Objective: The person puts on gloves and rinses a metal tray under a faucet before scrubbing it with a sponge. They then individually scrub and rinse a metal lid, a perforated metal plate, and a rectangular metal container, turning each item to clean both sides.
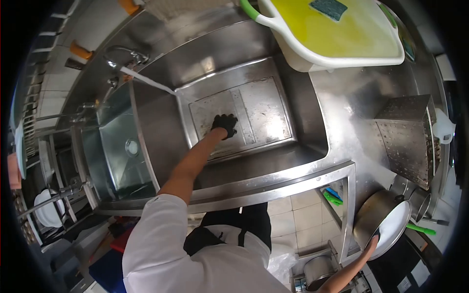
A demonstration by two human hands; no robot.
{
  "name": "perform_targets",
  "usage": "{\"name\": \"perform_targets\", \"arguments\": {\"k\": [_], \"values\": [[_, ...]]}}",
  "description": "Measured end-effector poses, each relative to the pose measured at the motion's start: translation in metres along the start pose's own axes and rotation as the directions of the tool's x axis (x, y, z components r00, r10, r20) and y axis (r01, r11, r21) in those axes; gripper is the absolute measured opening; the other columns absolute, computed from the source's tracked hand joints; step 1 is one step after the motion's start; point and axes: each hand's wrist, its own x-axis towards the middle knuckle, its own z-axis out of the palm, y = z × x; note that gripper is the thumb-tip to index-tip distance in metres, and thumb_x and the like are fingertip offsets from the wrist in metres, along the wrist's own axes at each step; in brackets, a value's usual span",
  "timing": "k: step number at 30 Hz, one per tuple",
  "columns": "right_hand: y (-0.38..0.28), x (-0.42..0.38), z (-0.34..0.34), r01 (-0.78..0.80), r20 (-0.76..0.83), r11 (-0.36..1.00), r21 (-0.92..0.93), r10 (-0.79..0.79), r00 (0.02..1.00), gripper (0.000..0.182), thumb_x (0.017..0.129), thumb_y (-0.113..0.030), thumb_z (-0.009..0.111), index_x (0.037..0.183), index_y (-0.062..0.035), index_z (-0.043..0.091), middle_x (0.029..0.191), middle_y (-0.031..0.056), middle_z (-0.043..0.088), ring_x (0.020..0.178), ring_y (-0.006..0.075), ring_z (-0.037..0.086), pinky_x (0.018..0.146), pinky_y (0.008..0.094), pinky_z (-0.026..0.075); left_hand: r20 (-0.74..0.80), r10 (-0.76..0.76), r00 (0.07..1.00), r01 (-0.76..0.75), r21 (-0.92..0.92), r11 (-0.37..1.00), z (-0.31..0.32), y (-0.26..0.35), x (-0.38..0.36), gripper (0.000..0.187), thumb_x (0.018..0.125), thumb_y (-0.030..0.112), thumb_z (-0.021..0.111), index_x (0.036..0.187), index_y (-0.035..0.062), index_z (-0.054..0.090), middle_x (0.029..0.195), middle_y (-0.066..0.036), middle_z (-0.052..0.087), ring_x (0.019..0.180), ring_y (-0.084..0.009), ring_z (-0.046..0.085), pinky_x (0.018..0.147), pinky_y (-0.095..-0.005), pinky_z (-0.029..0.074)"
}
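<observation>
My left hand (224, 126), in a black glove, reaches down into the large steel sink (205, 63) with its fingers spread. Beneath it a flat rectangular metal panel (266, 115) with a raised strip lies on the sink bottom, wet and spotted. A whitish stream of water (149, 81) runs from the tap (140, 57) into the sink. Off to the right, my right hand (375, 238), also gloved in black, grips the rim of a large tilted pot (367, 218). Bright white shows in the pot's mouth, and the hand's fingers are partly hidden.
A white tub (337, 62) of yellowish liquid, with a dark green scouring pad (329, 9) in it, stands behind the sink. Left of it is a second basin (117, 149). A metal box (405, 139) sits on the right counter. Another pot (320, 271) rests low down.
</observation>
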Motion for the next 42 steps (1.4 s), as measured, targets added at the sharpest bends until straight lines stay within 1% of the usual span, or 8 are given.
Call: {"name": "perform_targets", "arguments": {"k": [3, 8, 16, 17, 18, 19, 33, 42], "values": [[0.026, 0.003, -0.007, 0.129, 0.028, 0.990, -0.052, -0.128, 0.991, 0.053, 0.098, -0.036, 0.035, 0.123, 0.0054, 0.056, 0.118, 0.0108, 0.060, 0.105, 0.0233, 0.054, 0.093, 0.0359, 0.042, -0.450, 0.073, 0.890, -0.003, 0.154, 0.988, 0.066, 0.011, 0.069, 0.029, 0.089, 0.022, 0.057, 0.118, 0.0213, 0.062, 0.127, -0.007, 0.054, 0.132, -0.0330, 0.037, 0.109, -0.0493, 0.030], [0.027, -0.005, -0.012, -0.117, 0.000, 0.984, 0.133, 0.118, 0.993, 0.052, 0.098, -0.035, 0.035, 0.123, 0.0056, 0.056, 0.116, 0.0107, 0.060, 0.105, 0.0236, 0.054, 0.092, 0.0357, 0.043, -0.048, 0.361, 0.931, -0.238, 0.668, 0.705, 0.026, 0.012, 0.074, 0.026, 0.087, 0.019, 0.057, 0.112, 0.0200, 0.065, 0.126, -0.006, 0.055, 0.130, -0.0311, 0.040, 0.110, -0.0466, 0.030], [0.032, 0.003, 0.001, -0.145, -0.097, 0.961, 0.236, 0.172, 0.980, 0.049, 0.097, -0.034, 0.040, 0.122, 0.0046, 0.058, 0.114, 0.0095, 0.060, 0.104, 0.0224, 0.054, 0.093, 0.0335, 0.042, -0.401, -0.119, 0.908, -0.169, -0.612, 0.772, 0.091, -0.024, 0.133, 0.042, 0.094, 0.016, 0.049, 0.136, 0.0157, 0.051, 0.136, -0.006, 0.052, 0.130, -0.0282, 0.043, 0.110, -0.0493, 0.030], [0.035, 0.006, 0.002, -0.147, -0.111, 0.971, 0.190, 0.170, 0.979, 0.048, 0.097, -0.034, 0.043, 0.122, 0.0039, 0.058, 0.115, 0.0088, 0.060, 0.104, 0.0212, 0.053, 0.094, 0.0326, 0.041, -0.210, 0.178, 0.962, -0.124, 0.245, 0.962, 0.069, -0.013, 0.108, 0.042, 0.093, 0.019, 0.053, 0.135, 0.0162, 0.052, 0.137, -0.006, 0.052, 0.127, -0.0272, 0.047, 0.109, -0.0492, 0.031], [-0.069, -0.016, 0.007, -0.193, -0.033, 0.941, 0.278, 0.210, 0.977, 0.048, 0.097, -0.034, 0.046, 0.125, 0.0037, 0.057, 0.117, 0.0082, 0.060, 0.106, 0.0199, 0.052, 0.094, 0.0322, 0.041, 0.141, 0.180, 0.974, -0.201, 0.902, 0.382, 0.034, -0.001, 0.070, 0.043, 0.092, 0.022, 0.056, 0.134, 0.0166, 0.054, 0.138, -0.006, 0.052, 0.124, -0.0262, 0.050, 0.108, -0.0491, 0.032], [-0.074, -0.006, 0.007, -0.185, -0.028, 0.941, 0.284, 0.201, 0.979, 0.048, 0.097, -0.034, 0.046, 0.125, 0.0037, 0.057, 0.117, 0.0082, 0.060, 0.106, 0.0199, 0.052, 0.094, 0.0322, 0.041, 0.132, 0.172, 0.976, -0.190, 0.904, 0.382, 0.014, 0.002, 0.050, 0.043, 0.092, 0.022, 0.056, 0.134, 0.0166, 0.054, 0.138, -0.006, 0.052, 0.124, -0.0262, 0.050, 0.108, -0.0491, 0.032], [-0.099, 0.009, -0.013, -0.196, -0.346, 0.970, -0.144, 0.136, 0.928, 0.044, 0.095, -0.028, 0.048, 0.129, -0.0004, 0.054, 0.122, 0.0117, 0.059, 0.108, 0.0248, 0.056, 0.096, 0.0338, 0.042, -0.202, 0.267, 0.942, -0.269, 0.017, 0.963, -0.068, -0.111, -0.075, 0.042, 0.084, 0.053, 0.059, 0.103, 0.0158, 0.069, 0.091, -0.009, 0.069, 0.090, -0.0295, 0.066, 0.079, -0.0423, 0.049], [-0.375, -0.029, 0.144, 0.565, -0.687, 0.825, 0.032, -0.392, 0.612, 0.042, 0.094, -0.025, 0.049, 0.129, -0.0022, 0.054, 0.122, 0.0148, 0.059, 0.109, 0.0288, 0.056, 0.096, 0.0361, 0.043, -0.246, -0.702, 0.668, -0.158, -0.969, 0.189, -0.058, -0.094, -0.110, 0.076, 0.082, 0.070, 0.053, 0.106, -0.0018, 0.066, 0.091, -0.021, 0.068, 0.088, -0.0347, 0.064, 0.079, -0.0434, 0.046]]}}
